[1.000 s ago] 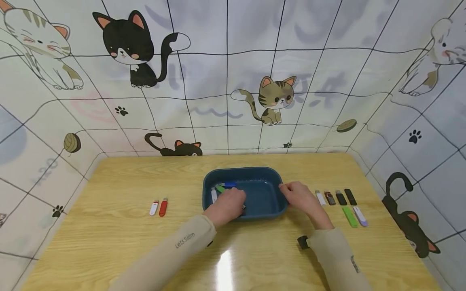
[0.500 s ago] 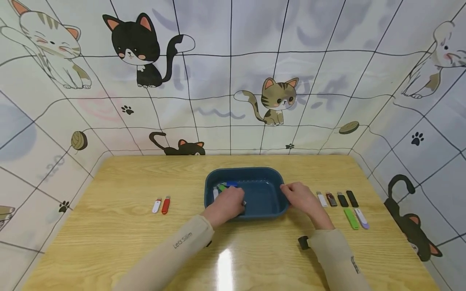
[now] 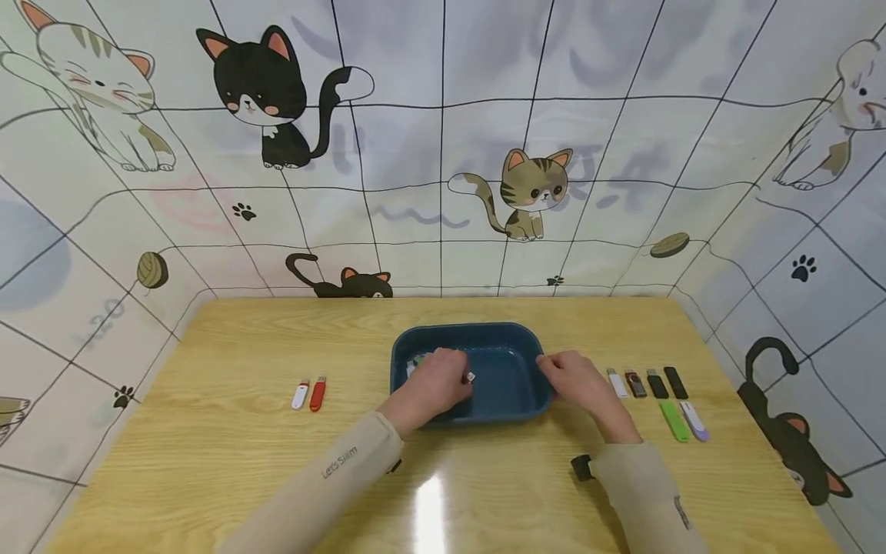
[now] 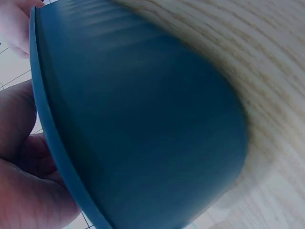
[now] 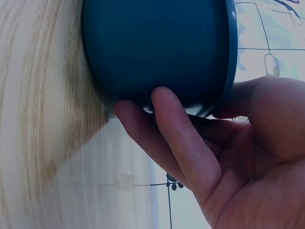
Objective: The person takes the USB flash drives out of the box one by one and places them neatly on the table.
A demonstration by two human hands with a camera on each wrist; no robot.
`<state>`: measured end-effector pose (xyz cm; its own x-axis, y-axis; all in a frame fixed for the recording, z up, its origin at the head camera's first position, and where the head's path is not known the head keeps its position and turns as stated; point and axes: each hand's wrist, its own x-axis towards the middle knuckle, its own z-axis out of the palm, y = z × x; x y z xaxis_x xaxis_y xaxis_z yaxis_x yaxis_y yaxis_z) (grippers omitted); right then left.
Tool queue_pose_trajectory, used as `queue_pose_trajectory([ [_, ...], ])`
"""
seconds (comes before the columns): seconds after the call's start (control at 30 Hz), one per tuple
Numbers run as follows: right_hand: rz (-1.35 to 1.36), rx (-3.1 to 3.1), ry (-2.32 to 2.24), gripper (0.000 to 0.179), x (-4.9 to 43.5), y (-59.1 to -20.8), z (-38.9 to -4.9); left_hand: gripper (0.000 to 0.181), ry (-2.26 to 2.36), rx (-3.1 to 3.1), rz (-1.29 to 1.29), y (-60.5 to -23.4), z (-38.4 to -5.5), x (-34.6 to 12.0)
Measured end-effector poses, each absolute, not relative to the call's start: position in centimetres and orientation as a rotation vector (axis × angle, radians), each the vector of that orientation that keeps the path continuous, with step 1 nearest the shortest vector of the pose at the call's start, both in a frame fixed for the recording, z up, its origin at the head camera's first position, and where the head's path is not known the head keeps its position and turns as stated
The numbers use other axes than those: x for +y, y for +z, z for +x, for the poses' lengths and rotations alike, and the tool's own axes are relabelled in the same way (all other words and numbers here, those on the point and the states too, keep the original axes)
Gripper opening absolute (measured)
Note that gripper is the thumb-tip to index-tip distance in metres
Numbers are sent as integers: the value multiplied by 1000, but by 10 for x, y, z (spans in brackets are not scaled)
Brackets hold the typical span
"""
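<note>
A dark blue plastic bin (image 3: 508,385) sits mid-table in the head view. My left hand (image 3: 436,385) reaches inside it, fingers curled, and a small pale metal plug (image 3: 471,377) pokes out past them, so it pinches a USB stick whose body is hidden. A green bit and a white USB stick (image 3: 411,368) show in the bin's left end, behind that hand. My right hand (image 3: 573,377) grips the bin's right end. In the right wrist view, two fingers (image 5: 174,129) lie against the outer wall with the thumb over the rim. The left wrist view is mostly bin wall (image 4: 143,114).
Left of the bin lie a white-and-red USB stick (image 3: 300,395) and a red one (image 3: 318,394). At right are two rows of several sticks, including a black one (image 3: 657,384), a green one (image 3: 674,421) and a white-and-purple one (image 3: 694,421). Cat-print sheeting (image 3: 415,154) surrounds the table.
My left hand has shifted slightly up and right inside the bin, and now covers the blue stick seen earlier. My right hand keeps its hold on the bin's end.
</note>
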<state>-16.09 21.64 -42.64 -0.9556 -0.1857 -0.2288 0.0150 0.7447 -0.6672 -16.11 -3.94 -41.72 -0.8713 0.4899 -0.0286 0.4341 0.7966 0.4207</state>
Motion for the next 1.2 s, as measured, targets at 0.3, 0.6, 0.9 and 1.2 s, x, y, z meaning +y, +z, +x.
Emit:
queue_pose_trajectory([
  [0.3,-112,2658,-1044,47,217,-432,-159,46,736,2837,713,-415,-155,-48],
  [0.6,-91,2666,-1021,47,220,-431,-161,9,764,2903,599,-399,-156,-70],
  [0.9,-91,2666,-1029,46,219,-431,-162,10,863,2876,494,-394,-155,-93],
  [1.2,-112,2663,-1041,47,219,-429,-161,13,905,2926,400,-388,-151,-123],
])
